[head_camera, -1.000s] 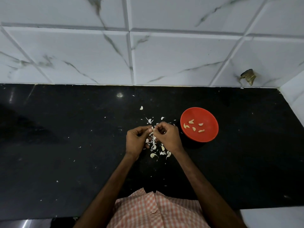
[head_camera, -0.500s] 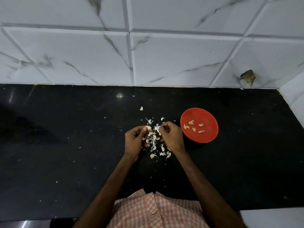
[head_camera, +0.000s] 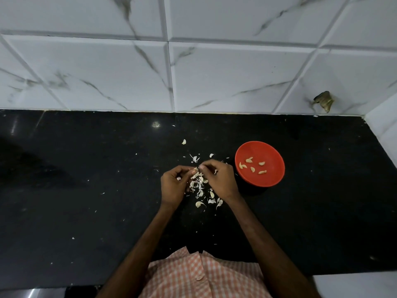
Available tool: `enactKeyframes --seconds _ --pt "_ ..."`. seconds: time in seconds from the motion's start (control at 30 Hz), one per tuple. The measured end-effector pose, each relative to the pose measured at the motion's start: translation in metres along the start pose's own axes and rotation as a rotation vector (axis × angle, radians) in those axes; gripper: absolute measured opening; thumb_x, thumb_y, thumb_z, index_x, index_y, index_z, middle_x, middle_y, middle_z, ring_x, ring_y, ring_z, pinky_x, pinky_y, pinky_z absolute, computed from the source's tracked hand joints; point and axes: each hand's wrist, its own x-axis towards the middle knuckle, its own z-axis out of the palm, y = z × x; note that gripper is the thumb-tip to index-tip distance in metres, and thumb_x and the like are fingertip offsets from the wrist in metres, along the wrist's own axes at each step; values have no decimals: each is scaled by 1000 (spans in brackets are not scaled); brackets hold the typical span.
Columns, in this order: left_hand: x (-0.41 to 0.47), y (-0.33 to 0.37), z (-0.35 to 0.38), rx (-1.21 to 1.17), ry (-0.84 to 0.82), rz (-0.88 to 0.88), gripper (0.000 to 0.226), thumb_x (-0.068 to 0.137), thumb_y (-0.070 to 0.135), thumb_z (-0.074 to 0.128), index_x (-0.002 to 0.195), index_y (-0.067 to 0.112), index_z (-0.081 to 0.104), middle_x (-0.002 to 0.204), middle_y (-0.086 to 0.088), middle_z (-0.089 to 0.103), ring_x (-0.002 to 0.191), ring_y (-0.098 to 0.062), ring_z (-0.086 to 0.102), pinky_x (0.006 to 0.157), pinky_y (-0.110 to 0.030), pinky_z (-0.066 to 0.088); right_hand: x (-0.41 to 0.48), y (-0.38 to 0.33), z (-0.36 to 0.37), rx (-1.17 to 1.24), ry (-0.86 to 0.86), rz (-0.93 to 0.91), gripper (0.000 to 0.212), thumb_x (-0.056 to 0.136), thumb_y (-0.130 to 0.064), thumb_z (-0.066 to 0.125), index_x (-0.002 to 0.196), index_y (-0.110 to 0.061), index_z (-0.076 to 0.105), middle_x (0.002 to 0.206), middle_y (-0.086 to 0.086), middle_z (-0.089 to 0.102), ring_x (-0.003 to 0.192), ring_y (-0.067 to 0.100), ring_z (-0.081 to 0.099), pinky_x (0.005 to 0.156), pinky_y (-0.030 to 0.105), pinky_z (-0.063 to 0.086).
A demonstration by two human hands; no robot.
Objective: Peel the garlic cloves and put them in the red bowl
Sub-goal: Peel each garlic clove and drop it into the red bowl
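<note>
Left hand (head_camera: pixel 174 187) and right hand (head_camera: pixel 222 181) meet fingertip to fingertip, both pinching one garlic clove (head_camera: pixel 195 170). Skins (head_camera: pixel 200 190) on worktop (head_camera: pixel 86 190) at clove's 6 o'clock. Red bowl (head_camera: pixel 270 177) at right hand's 3 o'clock, five peeled cloves (head_camera: pixel 249 160) inside.

Bare forearms — an orange-and-white checked, buttoned shirt (head_camera: pixel 199 274)

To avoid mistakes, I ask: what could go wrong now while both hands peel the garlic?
The small garlic clove pinched between the left hand and the right hand may slip into the pile of white papery skins beneath and get lost. Loose skin bits could also land in the round red bowl nearby.
</note>
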Motion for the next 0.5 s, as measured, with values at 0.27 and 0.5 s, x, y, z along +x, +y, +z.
enactKeyframes --seconds 0.27,0.5 --pt "0 2 3 -65 45 -42 3 90 10 73 89 9 76 74 -12 72 50 -18 58 41 -25 46 -3 -9 6 153 -18 -20 4 90 -7 72 92 -8 75 84 -5 75 80 13 72 75 30 60" --pt "-2 0 6 -86 -26 -54 11 92 3 71 97 10 77 79 -12 75 60 -19 66 44 -26 51 0 -8 3 182 -4 57 3 88 -10 74 90 -10 76 79 -3 75 75 14 73 73 36 62"
